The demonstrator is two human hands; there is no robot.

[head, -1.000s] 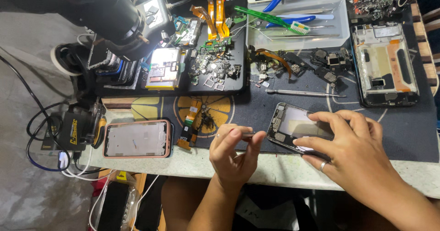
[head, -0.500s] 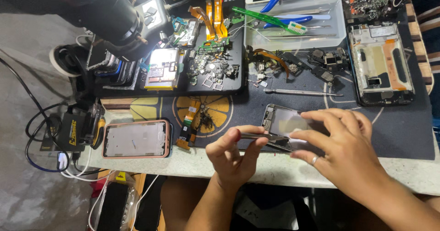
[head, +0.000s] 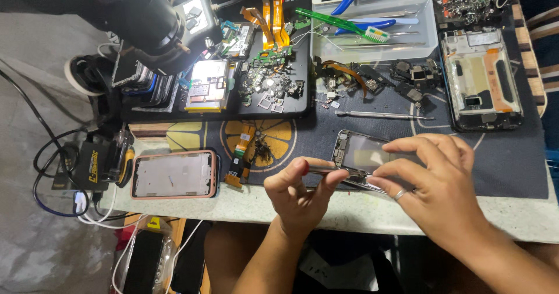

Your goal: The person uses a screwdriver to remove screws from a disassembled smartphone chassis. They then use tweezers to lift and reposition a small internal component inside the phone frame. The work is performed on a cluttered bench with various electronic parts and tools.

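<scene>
The left hand (head: pixel 300 192) pinches thin tweezers (head: pixel 327 170) against the phone frame (head: pixel 361 157), which the right hand (head: pixel 434 180) grips, both clenched above the worktop (head: pixel 349 212).

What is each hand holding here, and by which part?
The left hand pinches slim tweezers near their rear end. The right hand steadies a phone frame by its right end and near edge.

The grey metal phone frame (head: pixel 364 154) at lower centre has a glossy, reflective panel and dull metal edges. The thin steel tweezers (head: pixel 326 170) shine faintly. The dark work mat (head: pixel 512 160) looks matt and rubbery. The pale stone counter (head: pixel 361 212) is smooth and speckled. The pink-rimmed phone frame (head: pixel 173 174) at lower left looks like satin plastic.
</scene>
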